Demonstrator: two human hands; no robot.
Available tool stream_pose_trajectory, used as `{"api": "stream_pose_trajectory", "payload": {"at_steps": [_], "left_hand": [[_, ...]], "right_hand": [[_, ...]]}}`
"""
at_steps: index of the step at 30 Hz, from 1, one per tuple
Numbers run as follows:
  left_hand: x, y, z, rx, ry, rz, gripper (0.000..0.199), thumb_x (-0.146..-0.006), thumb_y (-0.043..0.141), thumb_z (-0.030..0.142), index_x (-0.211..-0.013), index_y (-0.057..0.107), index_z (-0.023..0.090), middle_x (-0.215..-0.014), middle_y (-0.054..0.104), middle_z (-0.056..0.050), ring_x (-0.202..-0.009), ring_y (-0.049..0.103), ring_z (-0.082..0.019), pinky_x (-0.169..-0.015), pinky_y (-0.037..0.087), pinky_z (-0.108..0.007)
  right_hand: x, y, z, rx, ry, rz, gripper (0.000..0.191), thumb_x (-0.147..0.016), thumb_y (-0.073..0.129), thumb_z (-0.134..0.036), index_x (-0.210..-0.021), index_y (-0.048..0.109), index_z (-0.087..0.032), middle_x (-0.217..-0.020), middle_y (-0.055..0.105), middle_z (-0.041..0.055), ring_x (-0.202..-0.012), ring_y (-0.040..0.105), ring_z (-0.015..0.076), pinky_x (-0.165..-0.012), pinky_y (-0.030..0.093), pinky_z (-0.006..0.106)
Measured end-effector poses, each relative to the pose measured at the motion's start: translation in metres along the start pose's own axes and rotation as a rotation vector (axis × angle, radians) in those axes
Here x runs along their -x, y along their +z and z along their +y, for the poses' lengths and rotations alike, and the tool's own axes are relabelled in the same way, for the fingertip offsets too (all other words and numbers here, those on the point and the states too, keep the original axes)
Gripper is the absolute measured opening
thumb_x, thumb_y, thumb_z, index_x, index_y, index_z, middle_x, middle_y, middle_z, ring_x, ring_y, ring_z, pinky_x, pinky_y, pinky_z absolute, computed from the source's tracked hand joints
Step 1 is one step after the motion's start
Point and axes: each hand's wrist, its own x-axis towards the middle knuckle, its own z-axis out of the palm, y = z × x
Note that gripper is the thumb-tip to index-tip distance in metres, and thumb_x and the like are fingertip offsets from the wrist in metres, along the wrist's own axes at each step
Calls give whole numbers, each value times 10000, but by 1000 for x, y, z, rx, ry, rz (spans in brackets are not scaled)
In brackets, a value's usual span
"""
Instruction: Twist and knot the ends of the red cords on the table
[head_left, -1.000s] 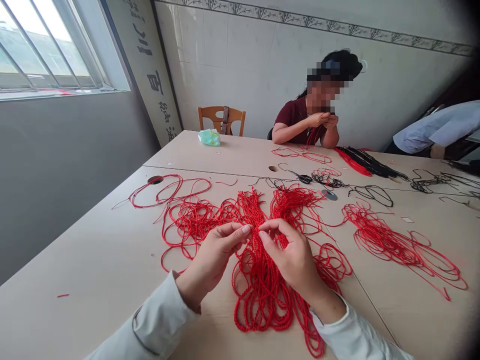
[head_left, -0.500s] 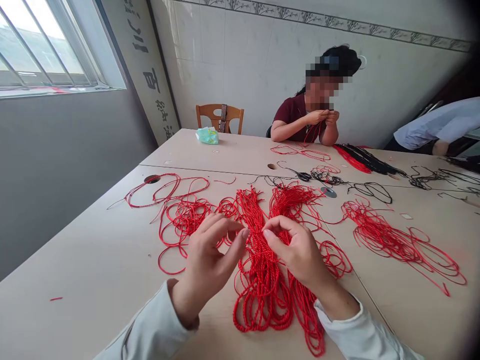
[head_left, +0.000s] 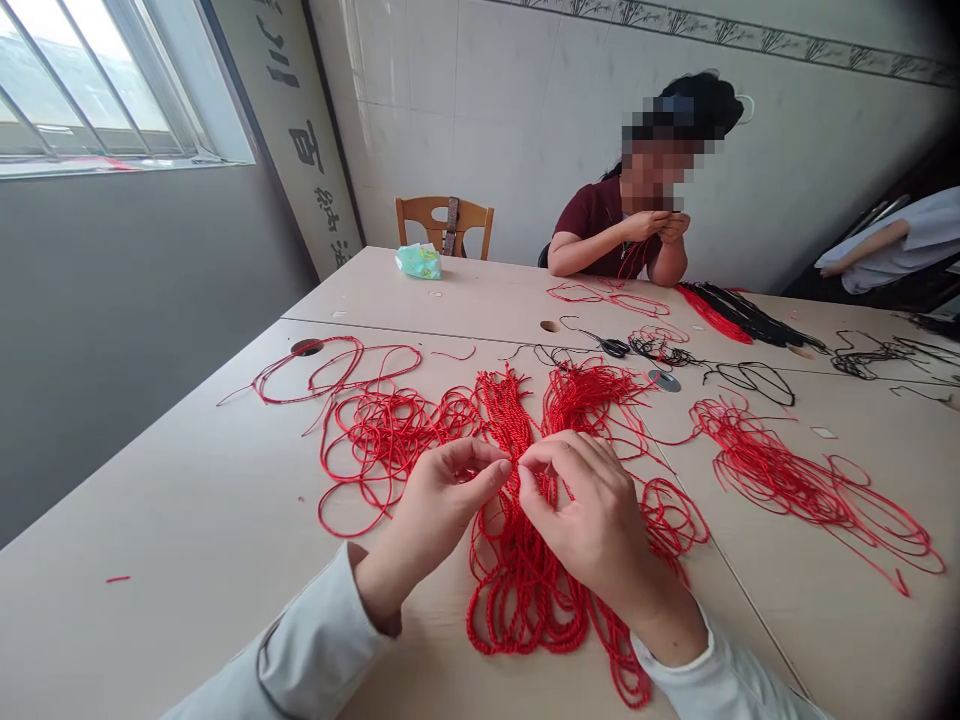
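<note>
The long bundle of twisted red cord (head_left: 517,590) lies on the bench (head_left: 187,480), running straight out from the body, and is pinched at by the half-curled left hand (head_left: 442,510) and the nearer right hand (head_left: 592,520), though any hold cannot be seen.

The left hand (head_left: 435,520) and right hand (head_left: 592,530), almost touching, sit over a bundle of red cord (head_left: 517,590) on the desk (head_left: 187,500). Red cord loops (head_left: 795,490) block the way right, others (head_left: 367,450) ahead-left. Pale desk runs past the left hand toward the wall, where a hand could pass.
</note>
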Motion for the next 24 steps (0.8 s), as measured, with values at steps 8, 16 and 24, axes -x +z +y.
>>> {"api": "stream_pose_trajectory", "payload": {"at_steps": [8,16,24], "left_hand": [[5,1,-5,-488,368,139,80,-819,646,243,-782,717,230,-751,697,-20,-714,600,-180,-677,429,-287],[4,0,-3,-592,522,109,96,-822,634,207,-801,715,255,-720,695,-18,-714,579,-203,-733,398,-327],[-1,-7,-4,-732,611,63,128,-821,605,170,-845,692,260,-777,697,-26,-769,576,-216,-779,373,-345]], "right_hand": [[0,4,1,-12,54,-24,115,-832,541,-103,-789,525,-209,-740,614,27,-707,562,189,-690,427,329],[0,5,2,-189,189,-109,119,-781,526,-92,-753,510,-207,-713,568,3,-680,538,163,-668,425,303],[-1,6,11,-978,673,-378,70,-770,565,-214,-736,511,-186,-629,419,-54,-554,361,92,-514,313,218]]}}
